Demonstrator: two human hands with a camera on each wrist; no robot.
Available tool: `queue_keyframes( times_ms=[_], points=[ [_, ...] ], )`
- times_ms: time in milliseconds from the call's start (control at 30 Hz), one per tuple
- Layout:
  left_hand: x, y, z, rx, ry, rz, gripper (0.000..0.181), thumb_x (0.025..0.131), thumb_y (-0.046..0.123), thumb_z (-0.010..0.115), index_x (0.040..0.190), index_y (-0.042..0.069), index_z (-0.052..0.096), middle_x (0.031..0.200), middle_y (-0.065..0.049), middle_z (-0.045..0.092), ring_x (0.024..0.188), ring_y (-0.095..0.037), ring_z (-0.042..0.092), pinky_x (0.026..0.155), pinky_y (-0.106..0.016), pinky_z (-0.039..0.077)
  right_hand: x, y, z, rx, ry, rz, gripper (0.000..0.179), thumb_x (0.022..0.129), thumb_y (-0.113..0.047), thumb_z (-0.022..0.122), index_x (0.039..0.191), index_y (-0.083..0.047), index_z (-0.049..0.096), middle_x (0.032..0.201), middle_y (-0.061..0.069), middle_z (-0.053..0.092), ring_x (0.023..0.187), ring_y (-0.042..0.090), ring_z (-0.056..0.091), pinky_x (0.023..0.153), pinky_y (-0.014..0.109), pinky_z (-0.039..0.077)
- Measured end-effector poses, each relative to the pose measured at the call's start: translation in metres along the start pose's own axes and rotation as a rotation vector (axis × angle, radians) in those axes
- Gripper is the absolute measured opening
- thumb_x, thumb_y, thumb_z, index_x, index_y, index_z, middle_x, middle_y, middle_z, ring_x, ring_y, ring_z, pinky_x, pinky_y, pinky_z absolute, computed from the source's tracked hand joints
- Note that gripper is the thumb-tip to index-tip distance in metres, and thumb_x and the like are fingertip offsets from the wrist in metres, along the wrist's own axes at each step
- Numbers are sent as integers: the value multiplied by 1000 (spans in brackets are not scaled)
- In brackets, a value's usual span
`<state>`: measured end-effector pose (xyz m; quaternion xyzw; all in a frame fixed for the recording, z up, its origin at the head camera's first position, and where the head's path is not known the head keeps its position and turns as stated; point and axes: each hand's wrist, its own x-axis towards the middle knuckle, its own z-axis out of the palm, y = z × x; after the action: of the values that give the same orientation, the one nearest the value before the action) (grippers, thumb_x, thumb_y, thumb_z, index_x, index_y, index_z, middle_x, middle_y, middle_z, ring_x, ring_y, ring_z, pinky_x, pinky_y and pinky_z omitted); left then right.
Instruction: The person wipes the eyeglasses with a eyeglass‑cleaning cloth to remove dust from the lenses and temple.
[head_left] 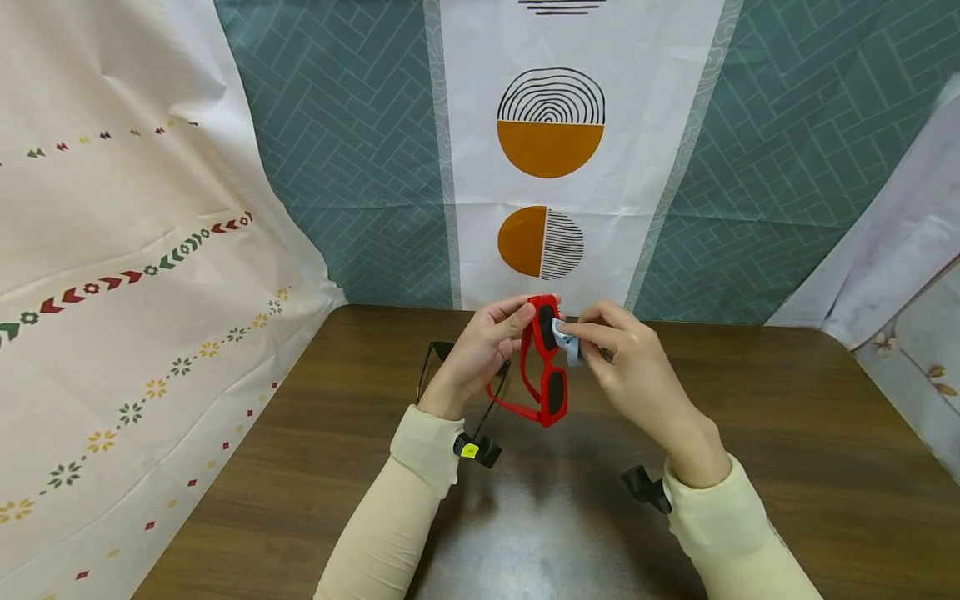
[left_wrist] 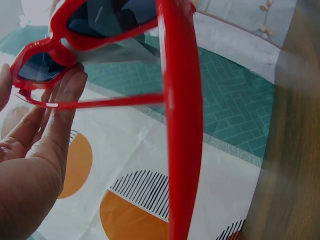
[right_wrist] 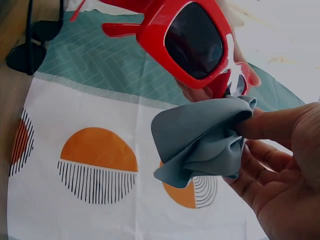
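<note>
Red-framed sunglasses [head_left: 553, 358] with dark lenses are held up above the table, the lenses turned toward the right. My left hand [head_left: 483, 342] grips them by the upper end of the frame, thumb on one side and fingers on the other. In the left wrist view a red temple arm [left_wrist: 182, 115] crosses close to the camera. My right hand [head_left: 633, 350] pinches a bunched light blue-grey cloth [right_wrist: 205, 135] between thumb and fingers. In the head view the cloth lies against the upper lens; in the right wrist view it partly hides that far lens.
On the brown wooden table [head_left: 315, 467], a second pair of sunglasses [right_wrist: 30, 50], black, lies behind my left hand and is partly hidden by it. A patterned cloth backdrop [head_left: 375, 167] hangs along the table's far edge, with pale curtains at both sides.
</note>
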<state>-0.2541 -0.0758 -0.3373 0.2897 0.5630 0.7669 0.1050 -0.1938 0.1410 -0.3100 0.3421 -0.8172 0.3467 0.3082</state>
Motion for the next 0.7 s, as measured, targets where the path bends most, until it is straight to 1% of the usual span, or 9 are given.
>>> queue_keyframes(
  times_ms=[167,267,333,433,533,600,700],
  points=[
    [0,0,1,5,-14,12,92,85,58,74,145,-8,53,116,-2,75,110,-22,68,95,-35,55,-1,0,-2,-13,-57,-8,30,84,21,71,102,0,82,95,5,60,84,16,55,64,23,49],
    [0,1,1,5,-15,19,91,86,57,74,145,-8,54,114,-1,76,110,-22,68,96,-36,55,-1,0,-7,23,-116,7,32,84,21,69,102,-2,82,97,3,61,85,15,56,65,24,50],
    [0,2,1,7,-13,21,90,86,57,74,144,-8,54,113,-1,76,108,-22,69,95,-35,55,-1,0,-10,49,-133,28,35,85,22,68,102,-4,82,97,1,61,84,13,55,65,23,49],
    [0,2,1,-4,-11,20,90,86,57,75,144,-8,54,113,-2,76,107,-22,69,94,-34,56,-2,1,-15,66,-92,64,36,86,22,65,102,-5,82,97,0,63,80,11,53,63,19,45],
    [0,2,1,-14,-3,17,92,85,57,76,145,-9,53,114,-1,76,108,-21,69,93,-31,57,-1,3,-15,54,-38,74,35,88,22,64,103,-4,82,97,1,64,76,11,51,61,18,41],
    [0,2,1,-17,-2,19,94,85,57,76,146,-10,51,114,0,76,109,-21,68,92,-30,57,-1,5,-12,50,-37,67,35,88,21,64,104,-4,82,98,2,65,77,11,51,62,18,41],
    [1,1,1,-21,0,27,93,85,58,76,146,-10,52,114,0,76,110,-21,68,93,-32,56,0,5,-8,59,-72,65,34,89,20,65,105,-4,82,98,1,65,79,12,53,63,18,43]
  ],
)
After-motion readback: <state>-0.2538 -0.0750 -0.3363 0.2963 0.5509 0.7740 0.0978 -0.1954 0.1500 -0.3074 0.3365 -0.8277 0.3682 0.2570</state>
